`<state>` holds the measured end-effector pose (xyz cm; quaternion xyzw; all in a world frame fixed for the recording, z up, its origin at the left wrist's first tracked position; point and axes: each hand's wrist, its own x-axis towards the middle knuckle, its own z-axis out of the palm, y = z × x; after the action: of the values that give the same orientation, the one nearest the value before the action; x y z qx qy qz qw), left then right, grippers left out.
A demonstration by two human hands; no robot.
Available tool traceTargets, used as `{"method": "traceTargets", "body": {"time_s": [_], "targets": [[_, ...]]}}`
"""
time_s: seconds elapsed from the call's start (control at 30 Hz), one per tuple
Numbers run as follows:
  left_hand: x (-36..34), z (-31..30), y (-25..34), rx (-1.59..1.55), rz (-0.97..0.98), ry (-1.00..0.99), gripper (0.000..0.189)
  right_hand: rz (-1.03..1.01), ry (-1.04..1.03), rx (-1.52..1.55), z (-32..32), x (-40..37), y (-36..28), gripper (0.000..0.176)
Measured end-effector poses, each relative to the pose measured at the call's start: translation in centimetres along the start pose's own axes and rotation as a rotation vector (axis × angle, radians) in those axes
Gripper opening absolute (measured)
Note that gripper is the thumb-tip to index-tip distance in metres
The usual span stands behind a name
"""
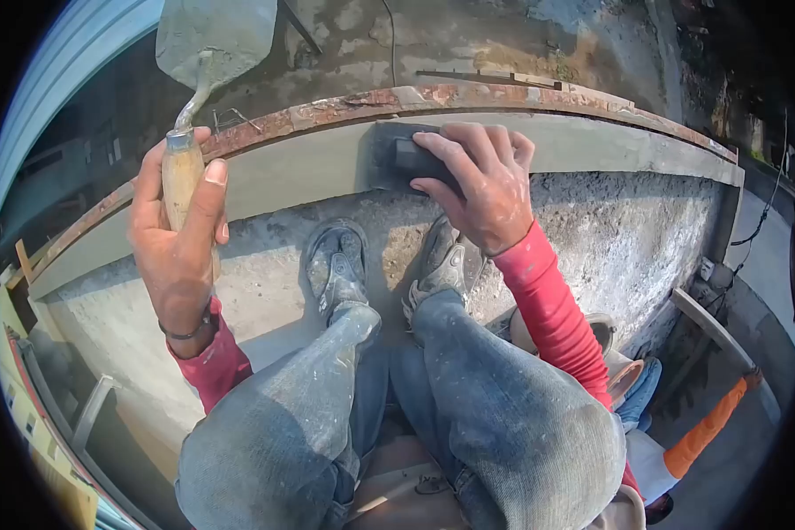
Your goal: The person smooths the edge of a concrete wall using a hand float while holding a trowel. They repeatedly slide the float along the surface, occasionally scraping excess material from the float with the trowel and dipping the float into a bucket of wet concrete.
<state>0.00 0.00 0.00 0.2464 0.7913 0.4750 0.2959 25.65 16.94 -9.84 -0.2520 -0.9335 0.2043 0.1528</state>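
My left hand [178, 234] is wrapped round the wooden handle of a trowel [225, 40], whose grey, mortar-smeared blade points up and away from me. My right hand [486, 181] grips the handle of a dark float [397, 159]. The float lies on the smooth grey plaster strip [291, 172] along the top of the wall. A reddish, mortar-stained board [327, 112] runs along the far edge of that strip.
My shoes [337, 261] stand on a rough ledge below the strip. Buckets [599, 331] sit beside my right leg. At lower right is another person with an orange sleeve [705, 428], near a plank [715, 327]. A cable [768, 203] hangs at right.
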Motion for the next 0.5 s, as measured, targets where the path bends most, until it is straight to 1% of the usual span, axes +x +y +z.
{"method": "traceTargets", "body": {"time_s": [0.07,0.1,0.13,0.17,0.23,0.27,0.33,0.37,0.43,0.5], "targets": [[-0.9,-0.4,0.8,0.031,0.009,0.064,0.037,0.081,0.017,-0.101,-3.0,-3.3,5.2,0.051],[-0.1,2.4,-2.4,-0.152,-0.022,0.019,0.037,0.133,-0.063,-0.359,-9.5,-4.8,8.7,0.049],[-0.3,1.6,-2.0,-0.122,-0.031,0.016,0.037,0.154,-0.029,-0.349,-10.2,-6.0,10.8,0.048],[-0.5,0.8,-1.5,-0.085,-0.037,0.016,0.037,0.170,-0.014,-0.321,-9.6,-6.5,11.7,0.050],[-0.4,0.1,-1.3,-0.050,-0.034,0.046,0.037,0.096,-0.032,-0.233,-6.9,-4.6,8.4,0.052],[-0.3,0.3,-1.2,-0.051,-0.036,0.061,0.037,0.053,-0.049,-0.164,-4.9,-3.2,5.6,0.052],[-0.1,0.3,-0.9,-0.039,-0.010,0.042,0.038,-0.047,-0.055,-0.024,-0.8,-0.4,0.3,0.052],[0.1,0.5,-0.6,-0.026,0.006,0.030,0.038,-0.093,-0.023,0.011,0.8,0.4,-1.2,0.053],[-0.1,0.6,0.0,-0.017,0.004,0.002,0.039,-0.104,-0.058,0.003,0.1,0.4,-0.4,0.054],[-0.2,0.0,-0.3,0.014,0.025,0.006,0.039,-0.034,-0.106,-0.146,-3.5,-1.8,3.0,0.054]]}}
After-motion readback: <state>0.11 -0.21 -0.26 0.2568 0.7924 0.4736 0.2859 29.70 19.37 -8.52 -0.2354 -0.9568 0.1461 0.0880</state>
